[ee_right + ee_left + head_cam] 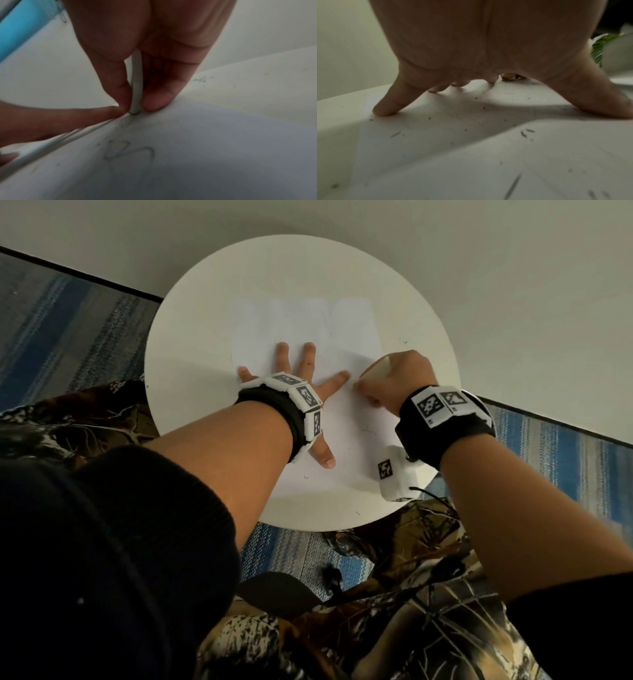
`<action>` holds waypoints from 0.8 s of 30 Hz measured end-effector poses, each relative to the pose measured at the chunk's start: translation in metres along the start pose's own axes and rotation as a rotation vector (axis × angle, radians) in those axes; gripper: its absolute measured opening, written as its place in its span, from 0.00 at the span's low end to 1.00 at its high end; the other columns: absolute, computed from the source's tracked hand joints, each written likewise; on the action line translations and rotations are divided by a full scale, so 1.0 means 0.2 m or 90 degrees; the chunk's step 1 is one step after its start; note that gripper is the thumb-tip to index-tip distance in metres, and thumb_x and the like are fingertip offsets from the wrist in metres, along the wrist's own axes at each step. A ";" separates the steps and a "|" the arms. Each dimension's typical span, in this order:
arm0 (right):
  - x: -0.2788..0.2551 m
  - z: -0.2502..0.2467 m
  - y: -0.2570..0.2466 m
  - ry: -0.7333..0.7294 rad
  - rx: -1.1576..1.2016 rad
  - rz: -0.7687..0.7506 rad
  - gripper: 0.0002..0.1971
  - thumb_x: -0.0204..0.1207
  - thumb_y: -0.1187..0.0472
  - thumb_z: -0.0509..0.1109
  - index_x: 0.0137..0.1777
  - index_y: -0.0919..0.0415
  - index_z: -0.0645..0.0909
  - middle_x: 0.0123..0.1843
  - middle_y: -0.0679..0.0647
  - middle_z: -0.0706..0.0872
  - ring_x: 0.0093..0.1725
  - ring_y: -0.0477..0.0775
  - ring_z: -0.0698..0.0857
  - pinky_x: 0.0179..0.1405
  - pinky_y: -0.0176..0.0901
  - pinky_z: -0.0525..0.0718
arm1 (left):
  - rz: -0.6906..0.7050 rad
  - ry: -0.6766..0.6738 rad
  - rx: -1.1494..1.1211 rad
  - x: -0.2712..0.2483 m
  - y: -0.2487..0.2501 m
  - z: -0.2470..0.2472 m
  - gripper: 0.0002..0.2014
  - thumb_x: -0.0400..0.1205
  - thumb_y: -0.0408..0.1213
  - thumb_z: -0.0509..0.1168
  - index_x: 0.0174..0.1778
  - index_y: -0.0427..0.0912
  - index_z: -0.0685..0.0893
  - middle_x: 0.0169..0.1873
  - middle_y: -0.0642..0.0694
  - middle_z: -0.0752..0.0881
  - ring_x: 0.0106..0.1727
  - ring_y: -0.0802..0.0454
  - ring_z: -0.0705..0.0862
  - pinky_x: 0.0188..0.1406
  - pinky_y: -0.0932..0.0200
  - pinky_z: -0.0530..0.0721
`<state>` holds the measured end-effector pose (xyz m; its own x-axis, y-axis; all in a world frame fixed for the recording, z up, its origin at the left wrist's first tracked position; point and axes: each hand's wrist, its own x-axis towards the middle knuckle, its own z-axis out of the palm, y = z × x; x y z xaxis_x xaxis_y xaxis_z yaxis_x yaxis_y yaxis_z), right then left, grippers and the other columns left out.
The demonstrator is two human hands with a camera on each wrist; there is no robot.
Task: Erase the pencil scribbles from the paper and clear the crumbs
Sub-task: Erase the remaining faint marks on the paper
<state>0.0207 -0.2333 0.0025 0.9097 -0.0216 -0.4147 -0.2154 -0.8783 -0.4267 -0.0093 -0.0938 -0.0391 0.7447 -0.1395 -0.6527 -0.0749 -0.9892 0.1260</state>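
A white sheet of paper (pixel 301 323) lies on a round white table (pixel 205 330). My left hand (pixel 298 371) is spread flat on the sheet, fingers straight, pinning it down; the left wrist view shows its palm (pixel 488 40) arched over the paper. My right hand (pixel 394 385) pinches a thin pale eraser (pixel 136 83), whose lower end touches the paper just right of my left index finger (pixel 68 117). Faint pencil scribbles (pixel 128 151) sit on the sheet below the eraser. Dark eraser crumbs (pixel 523 134) are scattered over the paper near my left hand.
A few crumbs (pixel 404 341) lie on the bare table right of the sheet. The table's near edge (pixel 308 525) is close to my camouflage-clad legs (pixel 411 594). Blue striped carpet (pixel 61 313) and a pale wall (pixel 479 268) surround the table.
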 end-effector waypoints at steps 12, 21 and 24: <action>-0.02 0.04 -0.05 -0.077 -0.064 -0.046 0.16 0.76 0.57 0.65 0.49 0.70 0.87 0.47 0.64 0.91 0.50 0.64 0.90 0.51 0.50 0.89 | -0.005 -0.012 0.005 0.02 0.00 0.00 0.74 0.44 0.78 0.73 0.73 0.73 0.24 0.77 0.52 0.18 0.78 0.33 0.23 0.61 0.08 0.51; -0.02 0.03 -0.07 -0.098 -0.081 -0.045 0.17 0.77 0.56 0.64 0.48 0.70 0.87 0.45 0.64 0.91 0.48 0.63 0.90 0.51 0.48 0.89 | -0.004 -0.013 -0.001 0.03 -0.01 -0.01 0.76 0.42 0.77 0.74 0.74 0.71 0.23 0.76 0.53 0.18 0.78 0.33 0.23 0.61 0.08 0.50; 0.07 -0.03 -0.03 -0.038 -0.056 -0.002 0.14 0.71 0.59 0.69 0.49 0.69 0.88 0.46 0.65 0.92 0.49 0.64 0.91 0.55 0.54 0.90 | -0.004 0.000 0.003 0.02 0.00 -0.01 0.75 0.45 0.76 0.75 0.75 0.71 0.25 0.77 0.52 0.20 0.79 0.33 0.24 0.62 0.08 0.50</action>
<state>0.0363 -0.2320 0.0038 0.8874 0.0077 -0.4609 -0.1778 -0.9167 -0.3577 -0.0055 -0.0947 -0.0410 0.7449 -0.1340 -0.6536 -0.0734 -0.9901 0.1194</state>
